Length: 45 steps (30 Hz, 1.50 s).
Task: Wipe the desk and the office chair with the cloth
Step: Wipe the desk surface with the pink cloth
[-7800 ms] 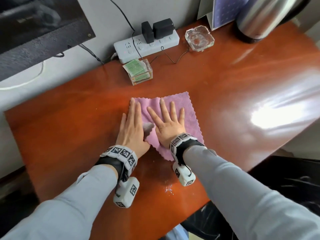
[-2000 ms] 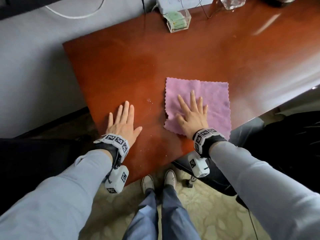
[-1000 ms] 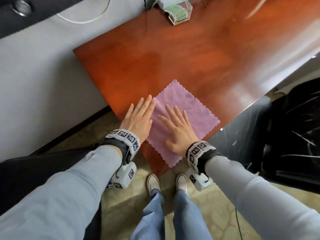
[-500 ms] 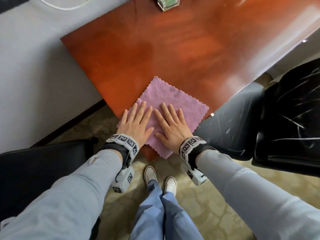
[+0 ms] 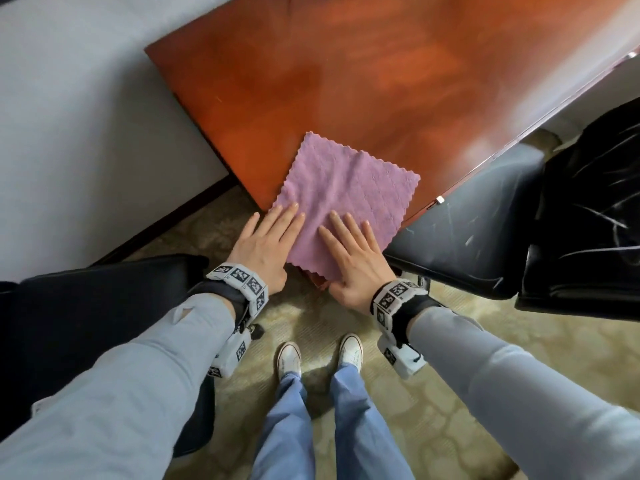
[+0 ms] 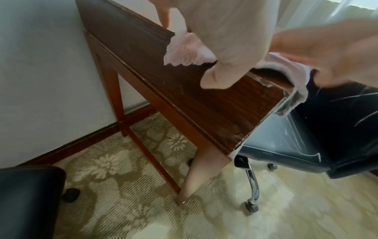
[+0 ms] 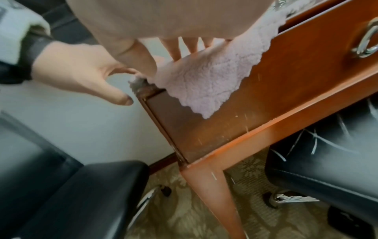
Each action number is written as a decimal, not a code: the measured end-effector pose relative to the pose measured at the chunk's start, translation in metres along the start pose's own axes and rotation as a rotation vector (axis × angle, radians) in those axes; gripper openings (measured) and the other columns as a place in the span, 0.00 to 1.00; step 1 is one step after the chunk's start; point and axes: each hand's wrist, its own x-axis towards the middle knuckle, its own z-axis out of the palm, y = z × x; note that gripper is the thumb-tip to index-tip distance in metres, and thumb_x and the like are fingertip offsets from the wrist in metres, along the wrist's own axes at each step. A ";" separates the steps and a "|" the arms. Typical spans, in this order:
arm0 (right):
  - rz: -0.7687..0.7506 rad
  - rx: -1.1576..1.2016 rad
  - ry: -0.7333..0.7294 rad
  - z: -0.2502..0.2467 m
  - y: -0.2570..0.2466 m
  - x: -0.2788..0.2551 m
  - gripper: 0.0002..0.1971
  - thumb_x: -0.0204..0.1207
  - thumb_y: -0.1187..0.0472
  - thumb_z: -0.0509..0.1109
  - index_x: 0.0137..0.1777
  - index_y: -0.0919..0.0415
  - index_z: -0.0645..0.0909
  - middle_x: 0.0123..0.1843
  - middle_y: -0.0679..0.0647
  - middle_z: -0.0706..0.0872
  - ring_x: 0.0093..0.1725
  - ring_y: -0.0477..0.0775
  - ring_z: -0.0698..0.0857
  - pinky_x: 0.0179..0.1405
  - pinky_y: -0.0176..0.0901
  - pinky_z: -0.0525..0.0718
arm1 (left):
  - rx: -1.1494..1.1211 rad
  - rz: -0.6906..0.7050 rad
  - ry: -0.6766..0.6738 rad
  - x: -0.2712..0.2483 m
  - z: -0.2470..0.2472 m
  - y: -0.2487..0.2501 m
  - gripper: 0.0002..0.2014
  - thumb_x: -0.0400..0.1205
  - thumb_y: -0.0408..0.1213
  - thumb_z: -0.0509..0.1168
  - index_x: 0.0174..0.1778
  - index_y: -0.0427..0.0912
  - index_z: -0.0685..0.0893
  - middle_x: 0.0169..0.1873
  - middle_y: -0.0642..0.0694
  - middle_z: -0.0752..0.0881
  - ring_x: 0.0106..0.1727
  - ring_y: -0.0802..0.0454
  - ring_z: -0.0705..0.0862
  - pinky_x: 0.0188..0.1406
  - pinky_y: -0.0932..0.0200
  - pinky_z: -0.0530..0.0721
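A pink cloth (image 5: pixel 343 192) lies spread over the near corner of the red-brown desk (image 5: pixel 346 81), its near edges hanging over the desk's rim (image 7: pixel 206 85). My left hand (image 5: pixel 266 244) presses flat on the cloth's left edge with straight fingers. Beside it, my right hand (image 5: pixel 353 258) presses flat on the cloth's near part. In the left wrist view the cloth (image 6: pixel 184 48) droops over the desk's side. A black office chair (image 5: pixel 519 216) stands to the right, its seat partly under the desk.
A second black seat (image 5: pixel 86 323) stands at my left. A grey wall (image 5: pixel 69 116) runs along the desk's left side. Patterned carpet (image 5: pixel 467 358) lies below, with my shoes (image 5: pixel 289 355) on it. A drawer handle (image 7: pixel 366 43) shows on the desk's front.
Both hands have dragged the cloth toward the desk's near corner, so it now hangs over the rim. The left hand joined the right on the cloth about a second ago.
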 end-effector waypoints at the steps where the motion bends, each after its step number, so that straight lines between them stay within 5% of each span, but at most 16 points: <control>1: 0.020 0.048 0.041 -0.003 -0.003 0.002 0.48 0.64 0.50 0.62 0.87 0.56 0.53 0.89 0.58 0.47 0.87 0.63 0.44 0.85 0.66 0.43 | 0.005 0.010 0.041 0.000 -0.002 0.000 0.49 0.73 0.43 0.68 0.89 0.45 0.50 0.88 0.47 0.49 0.88 0.48 0.50 0.85 0.41 0.53; 4: 0.087 0.056 0.171 -0.012 -0.010 0.018 0.40 0.72 0.53 0.57 0.86 0.54 0.54 0.88 0.57 0.49 0.87 0.64 0.47 0.85 0.64 0.43 | -0.085 0.028 0.179 0.002 -0.006 -0.006 0.46 0.69 0.44 0.67 0.86 0.44 0.60 0.86 0.46 0.61 0.86 0.48 0.59 0.83 0.39 0.57; 8: 0.170 -0.031 0.069 -0.010 -0.013 0.046 0.37 0.83 0.43 0.52 0.88 0.50 0.40 0.88 0.54 0.38 0.86 0.65 0.37 0.83 0.68 0.39 | -0.075 0.087 0.093 0.021 -0.011 -0.012 0.48 0.75 0.47 0.63 0.89 0.42 0.45 0.88 0.46 0.41 0.88 0.49 0.43 0.87 0.40 0.47; 11: 0.178 -0.094 -0.022 0.002 -0.016 0.043 0.44 0.80 0.31 0.48 0.87 0.52 0.35 0.88 0.54 0.33 0.85 0.64 0.33 0.83 0.67 0.35 | 0.083 0.131 -0.017 0.023 -0.002 -0.011 0.54 0.75 0.54 0.65 0.87 0.40 0.36 0.87 0.44 0.33 0.88 0.46 0.36 0.86 0.39 0.44; 14: 0.123 -0.096 -0.013 0.014 -0.027 0.022 0.52 0.75 0.25 0.51 0.87 0.56 0.34 0.87 0.56 0.32 0.85 0.63 0.32 0.83 0.66 0.34 | 0.207 0.147 0.009 0.002 0.016 -0.008 0.60 0.74 0.56 0.70 0.86 0.37 0.33 0.86 0.40 0.32 0.88 0.42 0.36 0.86 0.37 0.47; 17: 0.093 -0.166 -0.049 0.022 -0.038 0.000 0.58 0.70 0.29 0.63 0.87 0.59 0.36 0.87 0.59 0.34 0.86 0.65 0.34 0.84 0.68 0.39 | 0.166 0.169 0.154 -0.021 0.036 -0.006 0.46 0.82 0.45 0.64 0.88 0.38 0.42 0.88 0.41 0.43 0.88 0.43 0.48 0.84 0.36 0.55; 22: 0.154 -0.213 -0.050 0.026 -0.049 -0.006 0.56 0.66 0.58 0.75 0.87 0.61 0.41 0.88 0.62 0.39 0.86 0.69 0.40 0.83 0.70 0.46 | -0.012 0.180 0.401 -0.020 0.035 -0.005 0.24 0.83 0.33 0.56 0.78 0.41 0.76 0.78 0.43 0.76 0.75 0.45 0.79 0.72 0.34 0.75; 25: 0.161 -0.130 -0.061 0.017 -0.052 -0.003 0.61 0.64 0.54 0.83 0.87 0.62 0.44 0.88 0.62 0.41 0.86 0.68 0.41 0.84 0.67 0.45 | -0.015 0.228 0.486 -0.010 0.020 -0.008 0.16 0.82 0.33 0.60 0.64 0.43 0.86 0.65 0.45 0.87 0.62 0.45 0.86 0.66 0.37 0.78; 29: 0.199 -0.085 -0.030 0.003 -0.054 -0.006 0.64 0.54 0.49 0.88 0.87 0.59 0.53 0.88 0.62 0.48 0.86 0.66 0.47 0.85 0.64 0.48 | 0.023 0.258 0.428 -0.005 0.011 -0.010 0.09 0.78 0.35 0.70 0.54 0.46 0.85 0.50 0.50 0.87 0.49 0.45 0.85 0.59 0.43 0.77; 32: 0.271 -0.124 0.067 0.013 -0.052 -0.010 0.58 0.46 0.45 0.87 0.80 0.57 0.67 0.83 0.62 0.63 0.82 0.66 0.61 0.82 0.67 0.59 | 0.040 0.247 0.447 0.000 0.011 -0.010 0.06 0.76 0.33 0.71 0.46 0.46 0.83 0.41 0.50 0.84 0.43 0.45 0.82 0.54 0.45 0.78; 35: 0.315 -0.096 0.146 0.023 -0.050 -0.013 0.51 0.47 0.47 0.84 0.75 0.55 0.71 0.79 0.60 0.68 0.78 0.65 0.67 0.79 0.65 0.64 | 0.043 0.245 0.521 0.005 0.011 -0.007 0.06 0.77 0.29 0.66 0.41 0.46 0.82 0.35 0.49 0.81 0.39 0.44 0.80 0.48 0.45 0.79; 38: 0.311 -0.085 0.211 0.028 -0.050 -0.015 0.43 0.45 0.54 0.83 0.67 0.55 0.77 0.70 0.58 0.75 0.67 0.63 0.74 0.65 0.61 0.76 | 0.041 0.260 0.538 0.007 0.009 -0.007 0.09 0.78 0.27 0.60 0.39 0.46 0.81 0.33 0.49 0.79 0.37 0.44 0.80 0.45 0.46 0.79; 41: 0.304 -0.084 0.249 0.023 -0.050 -0.015 0.26 0.50 0.62 0.79 0.52 0.58 0.81 0.57 0.57 0.80 0.51 0.62 0.77 0.46 0.54 0.82 | -0.007 0.256 0.458 0.002 0.005 -0.010 0.09 0.73 0.27 0.68 0.38 0.47 0.80 0.33 0.49 0.79 0.36 0.45 0.80 0.45 0.47 0.78; 45: 0.356 0.105 0.165 -0.011 -0.050 -0.008 0.11 0.62 0.71 0.67 0.44 0.59 0.81 0.45 0.56 0.84 0.47 0.62 0.80 0.46 0.50 0.80 | -0.230 0.244 0.207 -0.009 -0.022 -0.016 0.11 0.76 0.35 0.73 0.42 0.50 0.76 0.40 0.52 0.81 0.46 0.46 0.81 0.50 0.48 0.76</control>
